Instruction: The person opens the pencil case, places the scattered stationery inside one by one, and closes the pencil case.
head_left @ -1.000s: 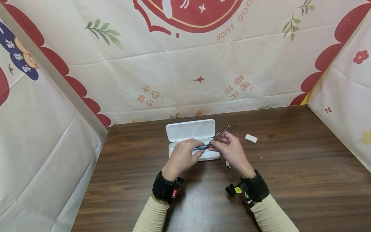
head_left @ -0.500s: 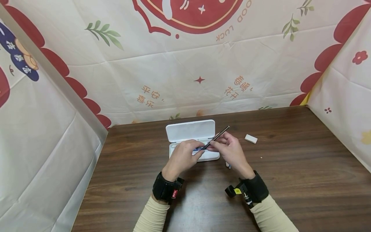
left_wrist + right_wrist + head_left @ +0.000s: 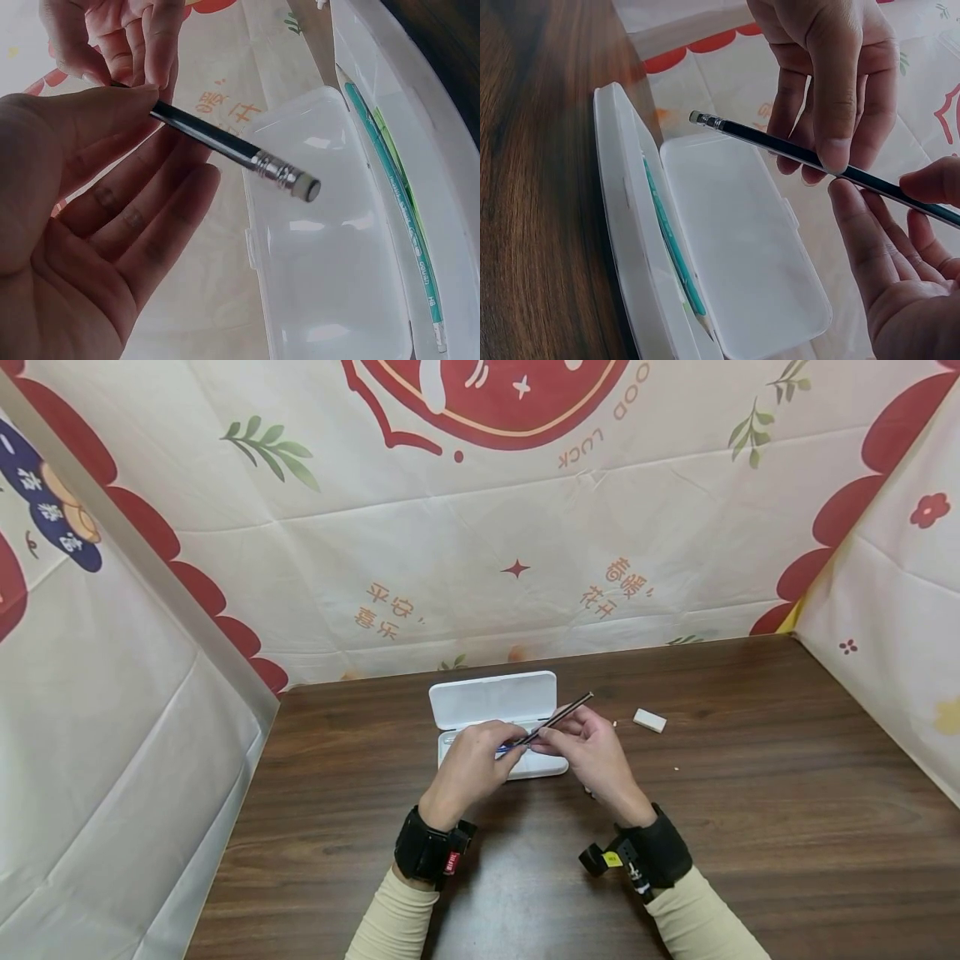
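Observation:
A dark pencil with a metal ferrule and pale eraser tip slants between both hands, over the open white pencil case. My left hand pinches it between thumb and fingers; the eraser end sticks out past this hand in the right wrist view. Farther along the shaft, my right hand pinches the same pencil, its thumb on top. Inside the case lies a teal pencil, with a bright green strip beside it. The case's lid is folded back.
A white block eraser lies on the brown wooden table, right of the right hand. Small objects show partly below that hand. Printed cloth walls off the table's back and sides.
The pencil's far end has dipped slightly, and the right hand has shifted a little left and down with it. The left hand stays nearly still, and both hands keep their pinch.

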A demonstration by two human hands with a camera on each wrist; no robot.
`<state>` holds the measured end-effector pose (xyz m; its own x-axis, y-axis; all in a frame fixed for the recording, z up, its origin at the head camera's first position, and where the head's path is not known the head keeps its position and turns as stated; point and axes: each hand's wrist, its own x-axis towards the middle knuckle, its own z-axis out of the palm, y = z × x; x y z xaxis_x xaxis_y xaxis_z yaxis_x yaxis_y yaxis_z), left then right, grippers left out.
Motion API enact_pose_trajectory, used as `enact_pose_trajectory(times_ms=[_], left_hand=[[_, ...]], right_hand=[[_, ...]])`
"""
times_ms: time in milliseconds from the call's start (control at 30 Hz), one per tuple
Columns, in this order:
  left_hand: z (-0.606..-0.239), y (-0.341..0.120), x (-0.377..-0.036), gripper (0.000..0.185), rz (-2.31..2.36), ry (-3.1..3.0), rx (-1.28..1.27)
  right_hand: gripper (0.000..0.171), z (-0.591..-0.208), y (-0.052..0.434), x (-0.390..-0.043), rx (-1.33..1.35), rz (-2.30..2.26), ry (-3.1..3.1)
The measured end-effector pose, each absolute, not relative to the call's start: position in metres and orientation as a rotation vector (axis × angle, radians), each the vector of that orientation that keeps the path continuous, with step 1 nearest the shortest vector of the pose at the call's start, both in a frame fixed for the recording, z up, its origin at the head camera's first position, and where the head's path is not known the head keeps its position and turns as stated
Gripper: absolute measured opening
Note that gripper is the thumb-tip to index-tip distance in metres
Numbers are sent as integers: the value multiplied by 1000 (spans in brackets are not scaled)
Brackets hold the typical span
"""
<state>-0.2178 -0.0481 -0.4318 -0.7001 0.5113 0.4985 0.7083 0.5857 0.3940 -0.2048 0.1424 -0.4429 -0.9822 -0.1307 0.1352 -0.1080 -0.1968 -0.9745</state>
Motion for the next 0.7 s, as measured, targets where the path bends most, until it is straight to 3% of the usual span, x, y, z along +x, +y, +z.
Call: enact_pose_trajectory(times_ms=[700], left_hand=[[-431, -48, -218, 9, -850, -2473, -984]], right_hand=[[31, -444, 143, -204, -315, -2401, 1963]])
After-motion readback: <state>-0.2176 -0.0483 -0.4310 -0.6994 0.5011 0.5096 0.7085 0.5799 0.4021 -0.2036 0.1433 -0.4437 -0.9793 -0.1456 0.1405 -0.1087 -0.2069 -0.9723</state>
